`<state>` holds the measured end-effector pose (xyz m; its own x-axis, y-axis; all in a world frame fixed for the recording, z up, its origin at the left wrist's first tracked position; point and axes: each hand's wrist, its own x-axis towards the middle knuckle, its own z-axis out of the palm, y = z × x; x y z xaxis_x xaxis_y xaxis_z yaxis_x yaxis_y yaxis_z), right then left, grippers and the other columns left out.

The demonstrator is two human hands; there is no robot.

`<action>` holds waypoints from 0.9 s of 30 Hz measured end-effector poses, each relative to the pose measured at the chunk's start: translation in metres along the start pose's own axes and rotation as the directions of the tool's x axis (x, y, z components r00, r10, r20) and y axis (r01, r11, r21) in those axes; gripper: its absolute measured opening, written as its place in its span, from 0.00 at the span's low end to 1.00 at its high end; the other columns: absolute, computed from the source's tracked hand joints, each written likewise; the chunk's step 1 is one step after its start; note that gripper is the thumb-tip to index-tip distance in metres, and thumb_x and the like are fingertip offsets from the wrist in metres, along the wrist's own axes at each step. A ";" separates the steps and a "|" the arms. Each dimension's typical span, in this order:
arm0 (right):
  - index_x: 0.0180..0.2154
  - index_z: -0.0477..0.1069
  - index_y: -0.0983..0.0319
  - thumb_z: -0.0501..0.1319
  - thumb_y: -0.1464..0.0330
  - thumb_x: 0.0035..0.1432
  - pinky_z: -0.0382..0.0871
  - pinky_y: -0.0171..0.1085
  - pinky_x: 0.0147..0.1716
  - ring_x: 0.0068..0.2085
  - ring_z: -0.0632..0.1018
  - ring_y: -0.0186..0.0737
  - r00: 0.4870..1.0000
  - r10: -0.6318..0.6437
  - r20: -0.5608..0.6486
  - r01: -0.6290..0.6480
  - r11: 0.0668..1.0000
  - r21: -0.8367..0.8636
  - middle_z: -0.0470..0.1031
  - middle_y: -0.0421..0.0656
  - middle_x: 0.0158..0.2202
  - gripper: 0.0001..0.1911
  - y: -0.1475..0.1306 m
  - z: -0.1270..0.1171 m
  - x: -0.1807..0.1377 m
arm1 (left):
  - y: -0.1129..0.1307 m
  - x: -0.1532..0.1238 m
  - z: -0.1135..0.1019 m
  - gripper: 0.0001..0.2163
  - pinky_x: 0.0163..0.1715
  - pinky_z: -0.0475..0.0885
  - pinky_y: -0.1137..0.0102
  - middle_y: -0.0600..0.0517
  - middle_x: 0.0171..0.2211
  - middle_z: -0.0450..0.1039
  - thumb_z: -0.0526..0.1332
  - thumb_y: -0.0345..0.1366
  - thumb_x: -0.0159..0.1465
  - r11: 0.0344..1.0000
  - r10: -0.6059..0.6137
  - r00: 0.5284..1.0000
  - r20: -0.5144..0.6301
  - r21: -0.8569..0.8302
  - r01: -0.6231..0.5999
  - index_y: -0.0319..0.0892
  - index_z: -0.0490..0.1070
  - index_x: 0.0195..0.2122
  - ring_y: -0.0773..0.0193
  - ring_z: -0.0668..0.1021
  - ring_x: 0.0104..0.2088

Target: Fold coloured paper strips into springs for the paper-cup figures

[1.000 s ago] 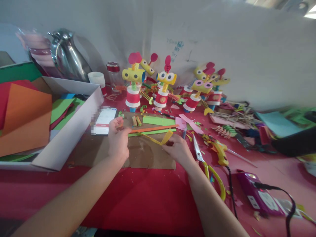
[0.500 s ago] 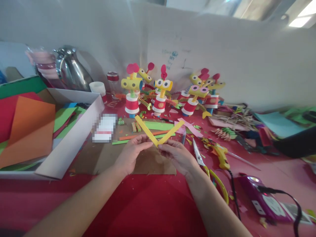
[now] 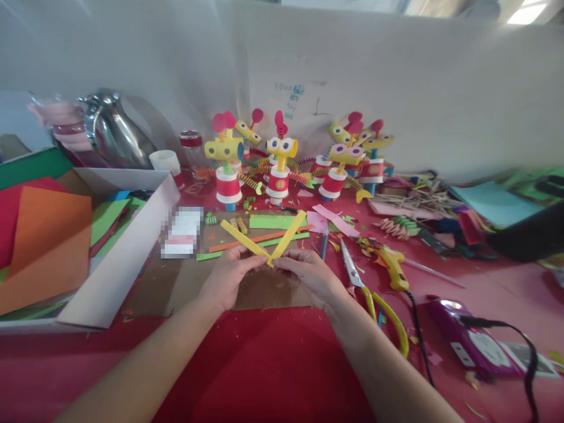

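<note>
Two yellow paper strips [image 3: 289, 236] meet in a V shape over the brown cardboard [image 3: 176, 288]. My left hand [image 3: 229, 275] pinches the left strip close to the joint, thumb on top. The thumb and fingers of my right hand [image 3: 308, 273] grip the right strip at the same corner. Just behind the hands lie an orange paper strip [image 3: 259, 239], a green strip [image 3: 207, 256] and a wider green piece [image 3: 271, 221]. Small folded paper springs [image 3: 239, 225] rest at the cardboard's back edge.
Several paper-cup figures [image 3: 278, 179] stand along the wall. To the left is a white box [image 3: 123, 252] of coloured paper, with a steel jug [image 3: 117, 132] behind. Scissors [image 3: 352, 267], a yellow glue gun [image 3: 395, 267] with its cord, and a purple device [image 3: 476, 341] lie right.
Both hands have shifted slightly left and down with the strips. The left strip now leans further outward, and the right one stands steeper. The camera view has turned a little.
</note>
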<state>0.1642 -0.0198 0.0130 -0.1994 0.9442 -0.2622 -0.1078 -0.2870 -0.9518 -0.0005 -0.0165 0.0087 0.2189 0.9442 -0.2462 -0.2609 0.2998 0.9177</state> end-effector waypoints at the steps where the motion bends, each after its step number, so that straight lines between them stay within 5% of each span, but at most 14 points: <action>1: 0.23 0.77 0.61 0.67 0.64 0.43 0.58 0.36 0.31 0.27 0.68 0.33 1.000 -0.005 0.005 0.005 1.000 0.002 0.72 0.38 0.23 0.07 0.000 0.000 0.000 | -0.001 0.000 0.000 0.09 0.34 0.65 0.69 0.52 0.28 0.75 0.68 0.34 0.51 1.000 -0.006 1.000 -0.013 -0.001 0.006 0.39 0.76 0.33 0.66 0.73 0.28; 20: 0.21 0.74 0.61 0.65 0.66 0.45 0.57 0.35 0.30 0.27 0.68 0.32 0.999 -0.015 -0.030 0.015 1.000 -0.015 0.71 0.37 0.22 0.06 0.000 0.001 -0.001 | -0.001 -0.001 0.001 0.09 0.33 0.64 0.70 0.54 0.26 0.74 0.69 0.30 0.48 1.000 0.016 0.999 -0.034 0.027 -0.015 0.40 0.73 0.30 0.68 0.73 0.28; 27: 0.21 0.75 0.61 0.66 0.65 0.44 0.57 0.35 0.31 0.27 0.68 0.32 1.000 -0.004 -0.027 0.004 1.000 0.016 0.71 0.37 0.21 0.06 0.001 0.001 0.000 | 0.001 0.002 -0.001 0.12 0.35 0.66 0.69 0.52 0.27 0.75 0.71 0.29 0.45 0.992 -0.093 0.996 -0.018 -0.084 0.091 0.38 0.77 0.32 0.67 0.74 0.29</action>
<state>0.1634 -0.0203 0.0124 -0.1725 0.9492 -0.2630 -0.1245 -0.2859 -0.9501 -0.0014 -0.0139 0.0086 0.2249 0.9146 -0.3361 -0.3180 0.3949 0.8619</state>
